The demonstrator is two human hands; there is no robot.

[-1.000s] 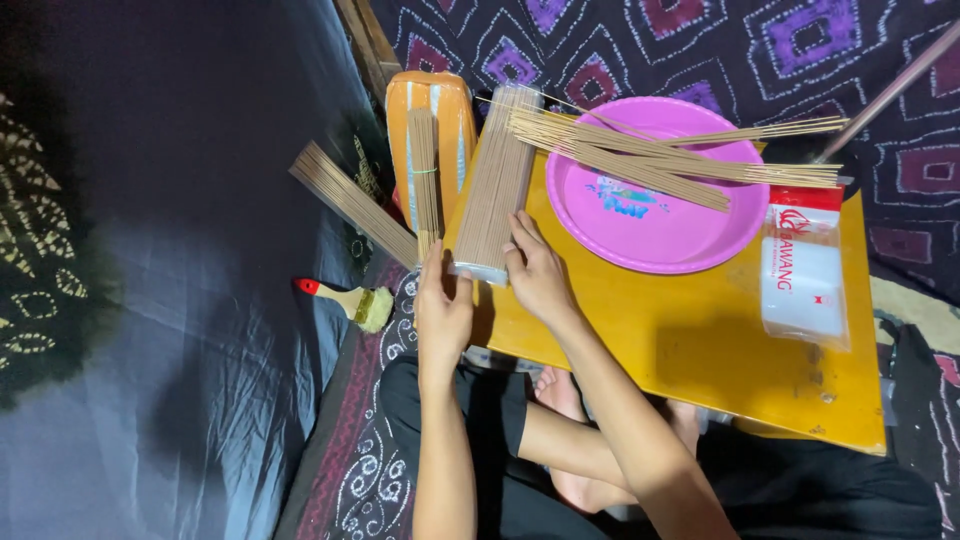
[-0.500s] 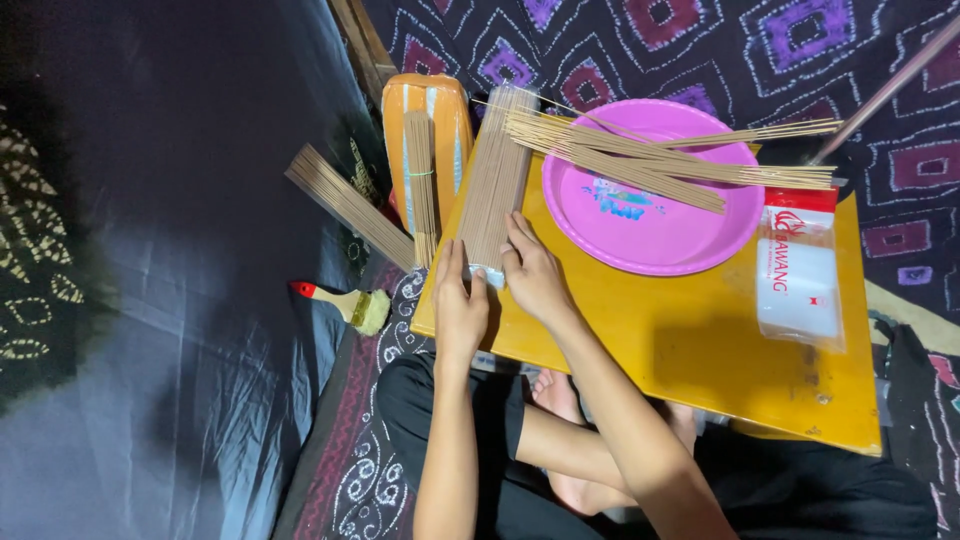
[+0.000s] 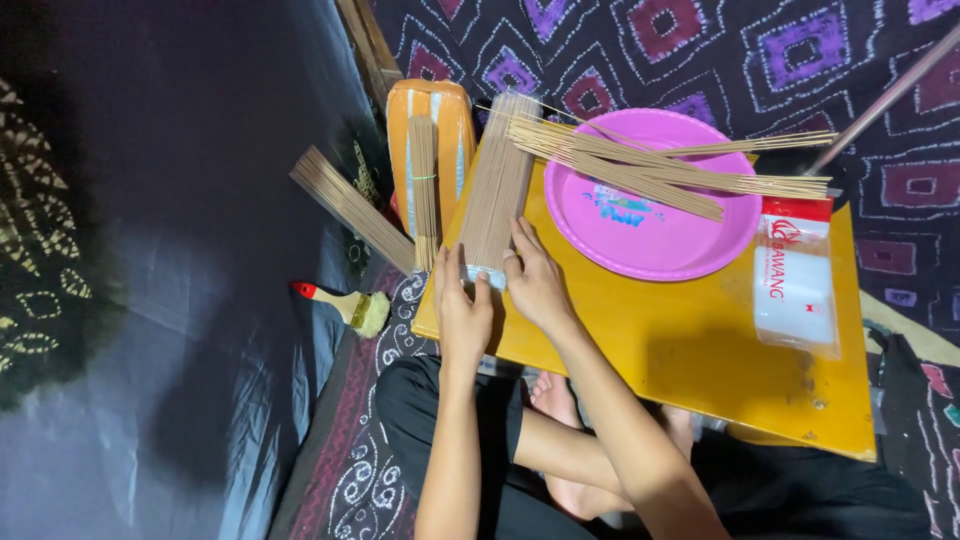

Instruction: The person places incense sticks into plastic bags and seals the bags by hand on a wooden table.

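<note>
A flat row of thin brown sticks (image 3: 498, 185) lies on the left part of a yellow board (image 3: 690, 350). My left hand (image 3: 462, 310) rests at the near end of that row, fingers pressed to its left corner. My right hand (image 3: 532, 280) lies on the near right corner of the same row, fingers flat. A pink plate (image 3: 650, 200) sits beside the row on the board, with a loose bundle of sticks (image 3: 660, 165) laid across it.
An orange tray (image 3: 455, 115) holds a tied stick bundle (image 3: 424, 185) left of the board. Another stick bundle (image 3: 350, 205) and a red-handled brush (image 3: 345, 303) lie on dark cloth. A clear plastic packet (image 3: 795, 285) lies on the board's right side.
Both hands have stayed at the near end of the stick row, with only small shifts of the fingers. The sticks and plate are where they were.
</note>
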